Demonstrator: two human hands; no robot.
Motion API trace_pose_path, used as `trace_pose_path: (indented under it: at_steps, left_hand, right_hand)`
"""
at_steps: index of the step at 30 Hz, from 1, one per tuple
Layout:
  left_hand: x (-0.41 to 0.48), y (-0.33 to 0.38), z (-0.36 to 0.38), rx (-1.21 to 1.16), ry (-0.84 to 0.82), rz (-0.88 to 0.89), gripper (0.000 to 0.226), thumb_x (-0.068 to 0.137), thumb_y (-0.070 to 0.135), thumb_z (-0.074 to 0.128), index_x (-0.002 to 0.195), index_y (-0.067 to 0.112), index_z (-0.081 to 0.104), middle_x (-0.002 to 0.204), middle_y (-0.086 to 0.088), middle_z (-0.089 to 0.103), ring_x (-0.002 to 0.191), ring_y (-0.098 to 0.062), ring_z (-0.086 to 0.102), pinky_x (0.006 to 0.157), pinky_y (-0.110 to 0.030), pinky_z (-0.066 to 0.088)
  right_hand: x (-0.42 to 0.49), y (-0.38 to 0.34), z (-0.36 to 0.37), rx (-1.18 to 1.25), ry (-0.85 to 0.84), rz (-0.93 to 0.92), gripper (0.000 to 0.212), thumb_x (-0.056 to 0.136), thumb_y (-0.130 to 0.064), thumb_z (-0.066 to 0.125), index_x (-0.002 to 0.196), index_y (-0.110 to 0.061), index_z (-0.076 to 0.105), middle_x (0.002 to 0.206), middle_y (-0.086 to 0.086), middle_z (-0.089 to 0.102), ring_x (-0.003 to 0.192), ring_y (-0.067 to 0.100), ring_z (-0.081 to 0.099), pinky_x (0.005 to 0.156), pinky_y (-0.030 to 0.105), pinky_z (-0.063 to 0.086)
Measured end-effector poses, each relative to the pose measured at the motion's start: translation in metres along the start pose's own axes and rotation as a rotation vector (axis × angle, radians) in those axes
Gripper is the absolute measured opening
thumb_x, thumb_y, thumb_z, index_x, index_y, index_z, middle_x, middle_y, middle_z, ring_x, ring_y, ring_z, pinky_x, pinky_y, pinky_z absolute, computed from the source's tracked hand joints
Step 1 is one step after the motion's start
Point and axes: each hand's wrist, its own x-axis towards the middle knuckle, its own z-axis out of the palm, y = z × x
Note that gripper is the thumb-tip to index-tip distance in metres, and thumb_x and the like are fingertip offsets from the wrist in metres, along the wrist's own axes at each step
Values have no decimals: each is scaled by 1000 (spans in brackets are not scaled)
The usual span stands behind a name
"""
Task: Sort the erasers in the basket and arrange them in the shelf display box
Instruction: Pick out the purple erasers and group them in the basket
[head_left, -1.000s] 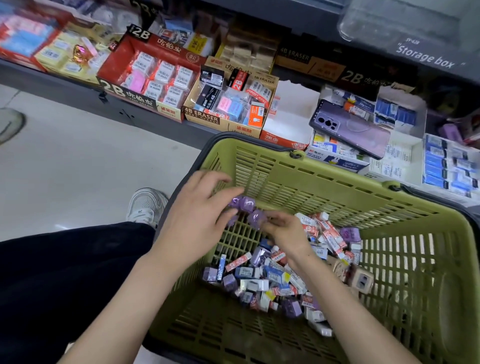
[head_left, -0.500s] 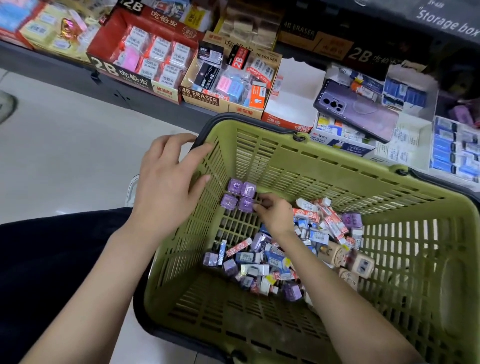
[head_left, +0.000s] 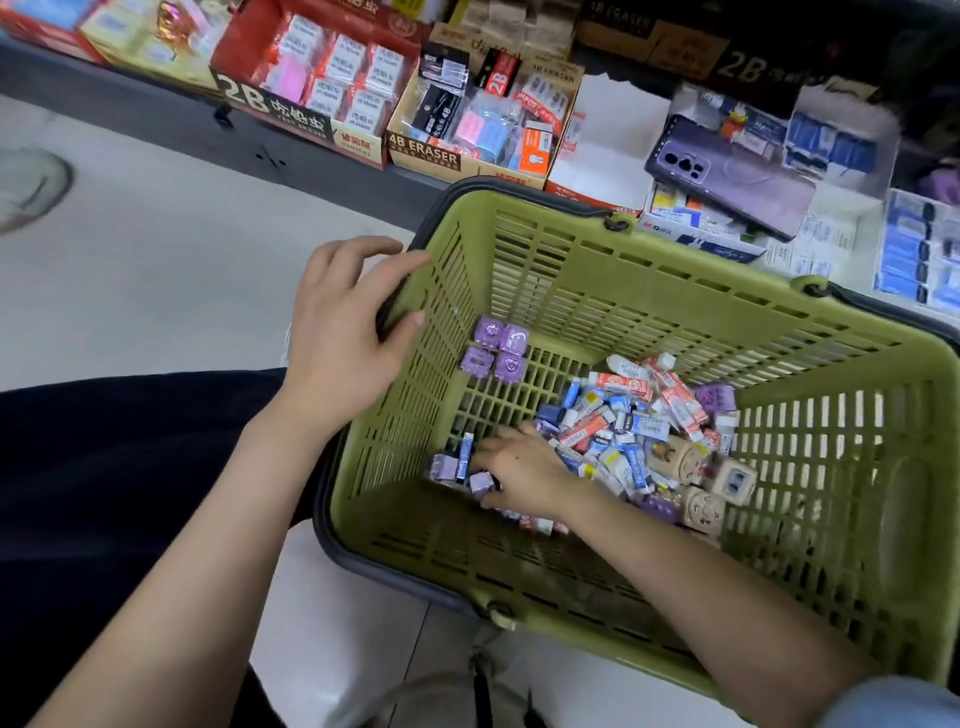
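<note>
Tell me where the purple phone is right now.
In the head view, the phone lies upper right on the shelf's eraser boxes, just beyond the far rim of the basket, right of the white box.

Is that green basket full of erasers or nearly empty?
Nearly empty: the erasers lie in a shallow heap on the floor of the basket, bare grid showing beside them, the walls uncovered.
</note>
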Motion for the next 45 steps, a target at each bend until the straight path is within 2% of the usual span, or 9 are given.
trace_pose_path:
  at_steps: [3,7,12,20,26,34,39,42,45]
  left_hand:
    - [-3,-1,2,-43,-45,-66,46,81,23,60,126,14,58,120,-8,57,114,-32,46,97,-20,25]
    - [-2,1,4,-67,-54,-74,46,80,21,59,126,14,57,116,-9,58,111,-33,47,95,-21,26]
    - [-1,1,4,-98,-44,-90,46,80,19,59,126,15,58,115,-9,58,110,-32,48,92,-18,26]
    - [-1,-2,6,-153,-35,-109,45,80,19,58,125,17,59,114,-7,58,111,-29,48,93,-18,26]
    - [-1,0,5,-163,-37,-114,44,81,20,58,124,17,59,114,-6,59,111,-27,47,93,-17,26]
    - [-4,28,-4,-52,139,28,28,82,16,57,107,10,67,96,-7,62,91,-24,53,79,-26,38]
    - [-12,66,40,-173,-398,-290,33,91,32,55,121,19,58,103,-5,62,92,-22,60,83,-32,47]
    - [-14,64,70,-428,-517,-572,26,87,28,63,111,16,63,98,-3,67,97,-26,63,87,-33,49]
    - [-11,57,90,-659,-486,-738,24,82,17,71,105,17,65,88,-2,65,95,-30,65,90,-40,50]
  right_hand:
    - [-3,-2,6,1,56,11,42,85,-39,60,119,-14,60,115,3,57,111,23,45,90,35,29]
    - [2,-10,-1,356,239,128,43,81,-34,63,116,-9,60,111,7,61,106,24,53,89,30,40]
    - [29,-24,-7,523,76,185,56,80,-21,65,133,-15,46,130,10,50,114,26,53,94,33,46]
    - [35,-21,4,373,-14,156,49,78,-42,70,123,-28,58,125,-2,59,115,20,53,90,29,43]
    - [33,-22,7,628,46,244,40,70,-38,79,107,-32,65,116,-11,63,110,13,56,89,27,45]
    - [-6,-5,-38,976,370,331,36,65,-27,84,90,-39,61,101,-14,65,97,9,60,88,29,47]
    - [-33,18,-73,1190,674,340,36,64,-1,81,88,-21,64,86,-7,65,73,1,57,71,19,46]
    - [-33,23,-75,1182,695,330,35,69,2,76,87,-24,61,87,-6,64,70,-4,56,67,14,45]
    - [-32,30,-69,1232,648,342,32,72,0,76,95,-16,62,90,-8,63,73,-6,57,71,15,47]
